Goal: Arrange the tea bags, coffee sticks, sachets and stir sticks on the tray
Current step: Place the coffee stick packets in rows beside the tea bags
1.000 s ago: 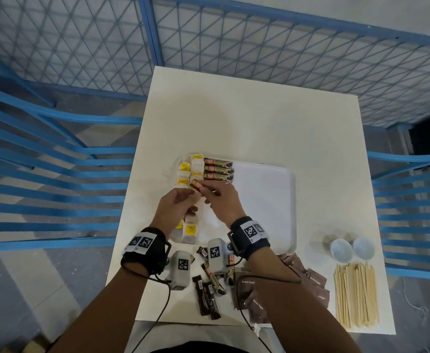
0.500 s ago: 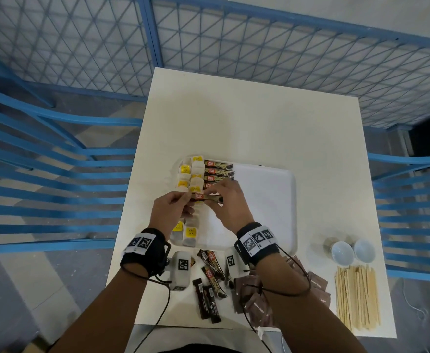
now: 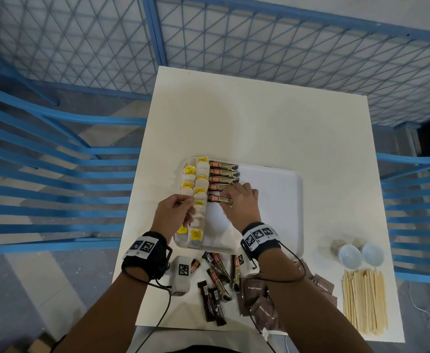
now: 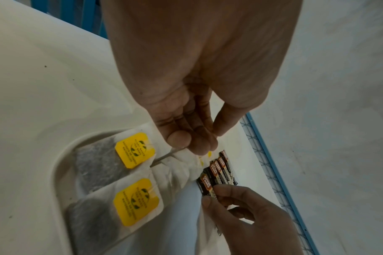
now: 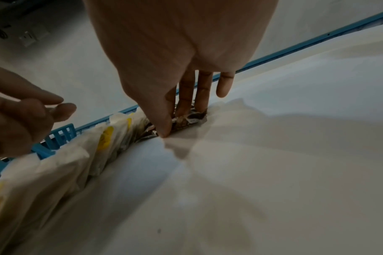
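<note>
A white tray lies mid-table. Tea bags with yellow tags fill two columns along its left side, and coffee sticks lie in a stack beside them. My right hand pinches the nearest coffee stick between thumb and fingers and holds it low on the tray, just below the stack. The right wrist view shows that hand with its fingers on the stick. My left hand hovers over the tea bags with curled fingers. Its thumb and forefinger pinch a thin tea-bag string.
Loose coffee sticks and brown sugar sachets lie at the table's near edge under my right forearm. Stir sticks and two small white bowls are at the near right. A blue mesh fence surrounds the table.
Both hands held the coffee stick above the tray; my left hand has let go and drawn left over the tea bags. My right hand lowered the stick below the stack.
</note>
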`<state>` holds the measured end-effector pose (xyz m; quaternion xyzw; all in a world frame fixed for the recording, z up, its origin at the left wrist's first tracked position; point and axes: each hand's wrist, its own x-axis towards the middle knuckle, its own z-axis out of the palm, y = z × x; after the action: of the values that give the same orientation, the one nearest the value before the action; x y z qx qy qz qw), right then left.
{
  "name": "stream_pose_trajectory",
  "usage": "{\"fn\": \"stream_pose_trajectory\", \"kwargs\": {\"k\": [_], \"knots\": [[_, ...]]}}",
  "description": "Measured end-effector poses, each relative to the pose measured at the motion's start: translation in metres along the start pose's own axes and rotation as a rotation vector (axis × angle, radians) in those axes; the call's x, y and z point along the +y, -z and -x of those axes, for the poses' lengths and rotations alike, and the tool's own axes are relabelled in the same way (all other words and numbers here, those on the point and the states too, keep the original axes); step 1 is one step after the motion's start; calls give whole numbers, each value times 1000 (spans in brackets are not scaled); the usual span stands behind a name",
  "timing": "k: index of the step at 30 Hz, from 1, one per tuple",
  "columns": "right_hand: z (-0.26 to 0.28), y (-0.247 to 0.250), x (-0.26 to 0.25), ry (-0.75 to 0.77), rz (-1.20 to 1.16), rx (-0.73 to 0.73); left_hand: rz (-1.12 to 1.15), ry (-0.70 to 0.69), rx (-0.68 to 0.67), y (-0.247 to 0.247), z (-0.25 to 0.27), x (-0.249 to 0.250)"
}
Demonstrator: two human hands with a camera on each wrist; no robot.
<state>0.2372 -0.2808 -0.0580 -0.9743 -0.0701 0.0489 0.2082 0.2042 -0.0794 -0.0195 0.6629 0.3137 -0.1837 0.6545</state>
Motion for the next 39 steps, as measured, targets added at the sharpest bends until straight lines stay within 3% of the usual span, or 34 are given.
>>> {"fn": "stream_pose_trajectory", "kwargs": {"k": [16,21,31,36,39], "knots": [[-9,-3,-9,-58,51,-13,-34,-28,-19,-3,0,4],[6,4,-10,-49,0,51,-128,-70,-48,0,5,-2],[95,5,-25,-51,-324,60,-445,-217,-175,11,42,-58],[145,-2,-29,-46,-285,41,-591,-340,-162,16,65,-93],[167,-9,-28,-52,-138,-17,-695,-392,-136,17,74,-110]]}}
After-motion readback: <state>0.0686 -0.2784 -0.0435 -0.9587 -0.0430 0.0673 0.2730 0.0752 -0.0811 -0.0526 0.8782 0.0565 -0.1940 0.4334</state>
